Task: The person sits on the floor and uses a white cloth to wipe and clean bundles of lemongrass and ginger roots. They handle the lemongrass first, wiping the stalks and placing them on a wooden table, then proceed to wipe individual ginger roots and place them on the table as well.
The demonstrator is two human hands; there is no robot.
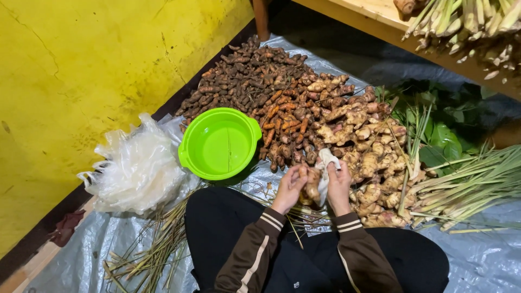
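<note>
left hand [288, 187] holds ginger root [311, 187] | right hand [338, 184] holds white cloth [325, 163]

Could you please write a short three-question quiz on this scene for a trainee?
1. True or false: the green bowl holds several roots.
2. What do the left hand and right hand hold between them?
A. a lemongrass stalk
B. a ginger piece with a white cloth
C. a plastic bag
3. Fill in: the pile of clear plastic bags lies to the ____ of the bowl in the picture.

Key
1. False: the bowl is empty.
2. B: the ginger piece is held in both hands, with the white cloth against it.
3. Left, beside the yellow wall.
</note>
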